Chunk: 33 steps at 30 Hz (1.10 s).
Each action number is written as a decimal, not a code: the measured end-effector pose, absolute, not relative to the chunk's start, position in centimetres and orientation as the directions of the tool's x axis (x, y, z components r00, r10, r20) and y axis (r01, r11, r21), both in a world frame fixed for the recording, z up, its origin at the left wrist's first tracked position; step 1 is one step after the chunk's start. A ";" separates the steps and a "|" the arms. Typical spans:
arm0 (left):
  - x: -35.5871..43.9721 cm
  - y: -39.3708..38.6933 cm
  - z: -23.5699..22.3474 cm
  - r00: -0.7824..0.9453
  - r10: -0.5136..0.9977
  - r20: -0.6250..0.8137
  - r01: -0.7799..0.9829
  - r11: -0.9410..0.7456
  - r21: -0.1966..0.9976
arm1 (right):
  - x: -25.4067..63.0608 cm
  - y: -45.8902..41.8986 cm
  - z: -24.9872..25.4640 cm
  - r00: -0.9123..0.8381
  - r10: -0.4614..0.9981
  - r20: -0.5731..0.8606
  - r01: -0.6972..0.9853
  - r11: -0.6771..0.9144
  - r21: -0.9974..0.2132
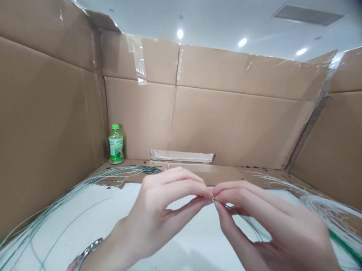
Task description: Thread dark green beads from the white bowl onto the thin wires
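Note:
My left hand [168, 212] and my right hand [270, 224] meet fingertip to fingertip over the white work surface [177, 261]. Both are closed in a pinch on a thin green strand; whether it is wire or cord I cannot tell. A tiny green bit of it shows between the fingertips, and the green strand [247, 219] trails down behind my right fingers. Its end at the pinch is mostly hidden. Loose green strands [35, 228] spread along the left side, gathering into a dark green clump [150, 169] at the back.
White strands [325, 210] lie in a bundle at the right, near a thick green bundle [353, 247]. A green-capped bottle [116, 145] stands in the back left corner. A narrow cardboard holder [182, 156] with white strands lies by the back cardboard wall [223, 120].

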State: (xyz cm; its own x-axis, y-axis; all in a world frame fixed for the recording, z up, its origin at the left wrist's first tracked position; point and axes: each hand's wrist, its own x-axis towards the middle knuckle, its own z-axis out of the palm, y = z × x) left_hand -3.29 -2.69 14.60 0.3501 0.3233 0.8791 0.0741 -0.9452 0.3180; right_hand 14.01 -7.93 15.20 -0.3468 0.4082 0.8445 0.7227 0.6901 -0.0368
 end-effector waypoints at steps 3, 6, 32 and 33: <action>-3.5 -2.6 14.8 0.380 0.314 0.870 0.089 -0.949 0.303 | 13.9 -7.9 15.2 -0.366 0.396 0.842 0.746 0.666 0.011; -3.5 -2.4 14.8 0.397 0.337 0.854 0.038 -0.935 0.352 | 13.8 -7.9 15.2 -0.370 0.405 0.836 0.748 0.664 0.009; -3.1 -2.1 14.3 0.328 0.499 0.802 -0.113 -0.822 0.558 | 13.1 -7.3 15.5 -0.153 0.591 0.792 0.507 0.735 -0.450; -3.0 -2.1 14.2 0.324 0.503 0.802 -0.121 -0.818 0.562 | 13.2 -7.3 15.5 -0.157 0.579 0.800 0.514 0.740 -0.435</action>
